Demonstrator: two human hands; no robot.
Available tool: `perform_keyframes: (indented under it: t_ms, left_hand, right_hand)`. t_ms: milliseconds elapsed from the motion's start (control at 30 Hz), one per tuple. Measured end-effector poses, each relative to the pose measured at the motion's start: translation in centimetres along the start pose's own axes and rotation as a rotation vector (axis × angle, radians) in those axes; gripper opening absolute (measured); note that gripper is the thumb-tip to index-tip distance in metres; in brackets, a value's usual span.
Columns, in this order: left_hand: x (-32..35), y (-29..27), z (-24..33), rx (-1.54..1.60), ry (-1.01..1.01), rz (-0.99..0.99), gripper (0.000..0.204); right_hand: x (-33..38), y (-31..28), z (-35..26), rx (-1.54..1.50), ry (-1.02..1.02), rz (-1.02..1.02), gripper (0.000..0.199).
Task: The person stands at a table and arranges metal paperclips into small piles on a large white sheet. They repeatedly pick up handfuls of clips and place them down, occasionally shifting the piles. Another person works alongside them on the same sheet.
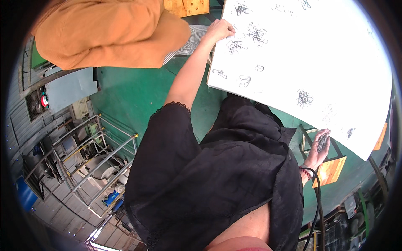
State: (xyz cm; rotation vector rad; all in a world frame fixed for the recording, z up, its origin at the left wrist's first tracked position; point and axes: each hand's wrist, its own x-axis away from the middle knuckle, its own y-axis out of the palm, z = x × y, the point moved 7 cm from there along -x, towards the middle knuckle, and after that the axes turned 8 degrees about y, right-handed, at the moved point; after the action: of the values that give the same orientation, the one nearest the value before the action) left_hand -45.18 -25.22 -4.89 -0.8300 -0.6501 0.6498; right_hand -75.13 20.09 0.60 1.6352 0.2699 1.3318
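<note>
My left hand (220, 30) reaches up and rests on the near-left edge of a white tabletop (293, 54), with the fingers curled over the edge. Small piles of dark wire rings (256, 34) lie scattered over the tabletop. My right hand (319, 146) is held palm up below the table's near edge and cups a handful of the same dark wire pieces (322, 142). A beaded bracelet (305, 171) sits on that wrist. My black garment (217, 175) fills the lower middle.
Another person in an orange top (109, 33) stands at the upper left, close to the table. A green floor (130, 96) lies below. A metal tube rack (92, 154) stands to the left, wooden stools (331, 169) sit under the table, and a black cable (317, 201) hangs by my right wrist.
</note>
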Motion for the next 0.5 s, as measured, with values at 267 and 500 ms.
perform_keyframes:
  t_ms: [267, 500]
  left_hand:
    - [-1.1, 0.7, 1.9, -0.451, 0.469, 0.179, 0.015]
    - [-0.9, 0.7, 1.5, -0.342, 0.348, 0.084, 0.015]
  right_hand:
    - [0.2, 0.1, 0.3, -0.008, 0.005, 0.012, 0.029]
    - [0.5, -0.5, 0.9, -0.044, 0.002, 0.018, 0.032]
